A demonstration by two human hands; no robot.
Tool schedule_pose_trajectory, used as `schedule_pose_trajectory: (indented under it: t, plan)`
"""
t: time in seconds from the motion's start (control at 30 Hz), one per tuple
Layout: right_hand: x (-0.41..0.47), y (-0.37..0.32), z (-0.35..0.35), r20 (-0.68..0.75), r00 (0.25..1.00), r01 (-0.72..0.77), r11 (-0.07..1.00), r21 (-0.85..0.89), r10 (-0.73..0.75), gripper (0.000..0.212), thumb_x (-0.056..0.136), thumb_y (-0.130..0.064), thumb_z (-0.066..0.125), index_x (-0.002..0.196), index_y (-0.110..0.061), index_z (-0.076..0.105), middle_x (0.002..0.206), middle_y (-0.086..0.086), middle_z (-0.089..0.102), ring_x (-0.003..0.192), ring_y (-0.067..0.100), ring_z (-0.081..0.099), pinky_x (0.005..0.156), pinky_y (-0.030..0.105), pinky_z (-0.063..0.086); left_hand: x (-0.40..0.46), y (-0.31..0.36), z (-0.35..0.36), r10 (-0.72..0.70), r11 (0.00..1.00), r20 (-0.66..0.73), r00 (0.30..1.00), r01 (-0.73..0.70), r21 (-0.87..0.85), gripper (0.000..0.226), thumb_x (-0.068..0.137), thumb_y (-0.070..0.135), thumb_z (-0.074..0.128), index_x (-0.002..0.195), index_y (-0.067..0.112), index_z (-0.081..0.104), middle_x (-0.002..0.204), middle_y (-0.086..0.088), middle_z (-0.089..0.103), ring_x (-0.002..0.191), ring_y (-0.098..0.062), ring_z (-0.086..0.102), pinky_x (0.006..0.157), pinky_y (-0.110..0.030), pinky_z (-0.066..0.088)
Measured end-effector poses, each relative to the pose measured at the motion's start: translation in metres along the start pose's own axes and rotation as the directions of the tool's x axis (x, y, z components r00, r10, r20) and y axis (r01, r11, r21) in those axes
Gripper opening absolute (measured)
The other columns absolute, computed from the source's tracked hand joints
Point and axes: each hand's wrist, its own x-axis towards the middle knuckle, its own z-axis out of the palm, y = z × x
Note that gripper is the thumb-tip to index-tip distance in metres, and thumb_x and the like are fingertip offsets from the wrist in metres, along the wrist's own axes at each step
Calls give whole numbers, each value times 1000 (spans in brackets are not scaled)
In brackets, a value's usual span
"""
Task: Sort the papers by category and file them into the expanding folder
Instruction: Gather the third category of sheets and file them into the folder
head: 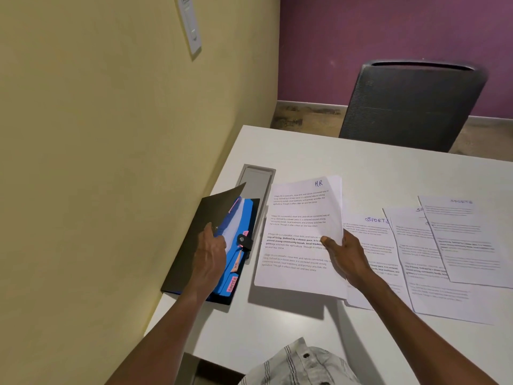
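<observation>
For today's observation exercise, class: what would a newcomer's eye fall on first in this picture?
Probably the HR papers, held up mid-table by the right hand. Next, the expanding folder by the yellow wall, its black cover lifted by the left hand, showing blue dividers. Then the SPORTS sheets spread flat to the right.

a: what colour is the expanding folder (194, 245)?
b: dark brown-black cover, bright blue dividers (236, 234) inside, with pink tabs (231, 283) and one peach tab (236, 263).
a: and the hr papers (299, 232)?
b: white, black print, "hr" in blue ink. the sports sheets (458, 245) are white too, headed in blue.
a: the rest?
b: white counter (277, 329), pale yellow wall (97, 134), purple wall (388, 29), dark grey mesh chair (410, 107), white shirt (299, 362) with thin grey stripes.
</observation>
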Motion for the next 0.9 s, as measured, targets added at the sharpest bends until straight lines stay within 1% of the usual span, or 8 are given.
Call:
schedule_pose_trajectory:
  t: [0.07, 0.2, 0.3, 0.4, 0.53, 0.7, 0.8, 0.9]
  plan:
    - [1, -2, 0, 5, 1000, 7, 1000, -19, -7, 34, 91, -27, 64, 123, -16, 60, 108, 2, 69, 98, 26, 63, 79, 31, 46, -3, 1, -1, 16, 996, 44, 999, -20, 88, 37, 95, 36, 61, 122, 11, 57, 125, -9, 59, 116, -22, 53, 102, -31, 45]
    - [6, -3, -2, 7, 1000, 4, 1000, -22, -4, 34, 89, -30, 66, 120, -19, 62, 107, 1, 71, 98, 26, 65, 85, 38, 52, -1, 8, -3, -1, 991, 44, 999, -5, 136, 47, 95, 44, 57, 123, 7, 52, 132, -14, 53, 120, -24, 50, 96, -29, 48]
    - [6, -4, -2, 14, 1000, 0, 1000, -8, 0, 35, 89, -28, 66, 122, -18, 61, 108, 2, 70, 99, 26, 65, 84, 36, 51, 1, 11, -2, -74, 996, 23, 997, 73, 48, 65, 88, 57, 60, 124, 4, 51, 137, -16, 48, 119, -25, 50, 94, -30, 50]
    - [5, -5, -2, 13, 1000, -1, 1000, 2, 1, 35, 90, -26, 65, 123, -17, 61, 109, 1, 70, 99, 25, 65, 81, 32, 48, 1, 10, 2, -57, 986, 72, 996, 45, 159, 85, 81, 67, 62, 136, 6, 41, 145, -14, 40, 129, -25, 44, 106, -30, 42]
    - [2, -5, 0, 8, 1000, -17, 1000, 4, 17, 33, 89, -26, 66, 121, -18, 62, 108, 1, 70, 100, 25, 65, 84, 35, 50, -2, 10, 1, 27, 912, 70, 997, -53, 407, 67, 94, 57, 51, 137, 6, 44, 144, -15, 45, 133, -27, 42, 111, -34, 37]
    - [-3, -8, 4, 10, 1000, -13, 999, -39, 13, 28, 91, -25, 64, 117, -16, 62, 104, 3, 70, 94, 24, 64, 67, 27, 45, -9, 5, -4, 67, 912, 61, 996, -86, 401, 38, 89, 32, 66, 114, 4, 63, 115, -15, 65, 110, -25, 60, 92, -32, 53]
    - [-7, -14, 9, 42, 999, 19, 996, -83, -15, 24, 91, -23, 64, 114, -16, 62, 101, 3, 70, 81, 17, 61, 59, 23, 42, -7, -2, -3, 47, 966, 50, 998, -58, 251, 27, 81, 19, 77, 95, 0, 65, 100, -20, 65, 93, -26, 61, 76, -34, 58]
    - [-8, -21, 16, 85, 996, 47, 993, -107, -38, 26, 90, -24, 64, 114, -16, 61, 103, 0, 70, 81, 13, 62, 58, 23, 41, -5, -2, -6, -17, 999, 3, 1000, 17, 34, 19, 87, 12, 70, 99, -2, 65, 107, -20, 62, 94, -24, 61, 75, -35, 60]
